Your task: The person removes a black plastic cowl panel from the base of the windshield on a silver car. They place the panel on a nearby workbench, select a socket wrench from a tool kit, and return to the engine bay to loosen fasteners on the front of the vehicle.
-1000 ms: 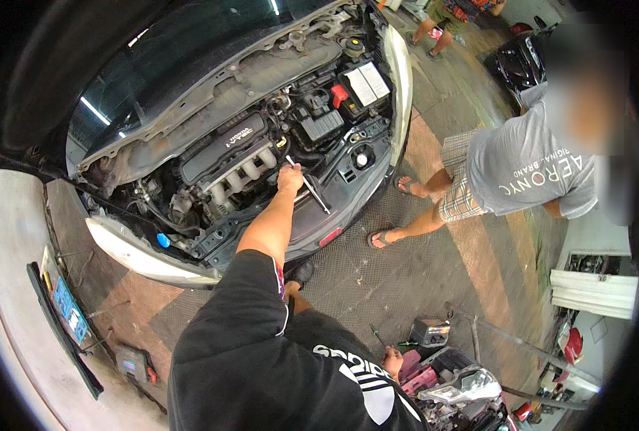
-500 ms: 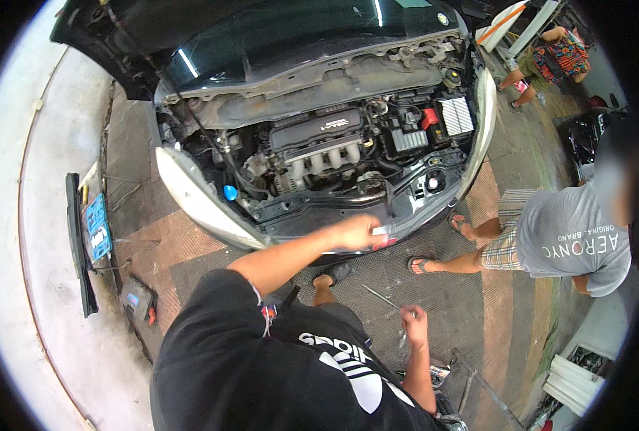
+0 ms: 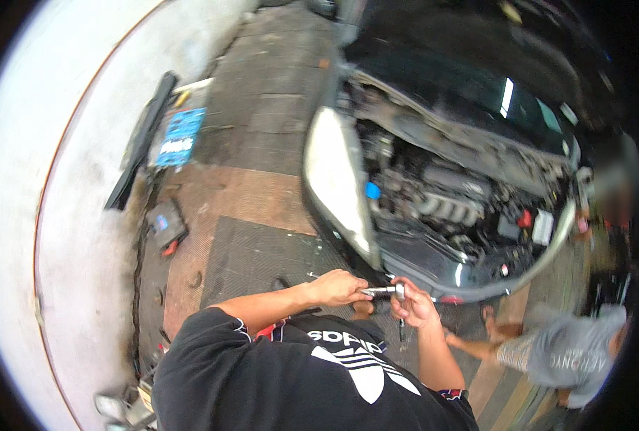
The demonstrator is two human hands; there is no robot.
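In front of my chest, close to the near corner of the car's front bumper, my two hands meet on a ratchet wrench (image 3: 400, 291). My right hand (image 3: 418, 310) is closed around it just below the silver head, and a dark handle end pokes out underneath. A silver shaft runs sideways from the head to my left hand (image 3: 337, 287), whose fingers are closed on its far end. Whatever sits at that end is hidden by the fingers. Beyond the hands, the car's engine bay (image 3: 449, 201) lies exposed under the raised hood (image 3: 470, 43).
A blue tool case (image 3: 181, 136) lies by the left wall, beside a long black strip (image 3: 143, 140). A grey case (image 3: 167, 224) is on the floor nearer me. At the right stands a person in a grey shirt (image 3: 574, 352). The white headlight (image 3: 337, 183) is ahead.
My view has swung left, so the car appears further right. My hands, apart before, with the left over the bumper and a rod-like tool in the right, are now together on the ratchet wrench.
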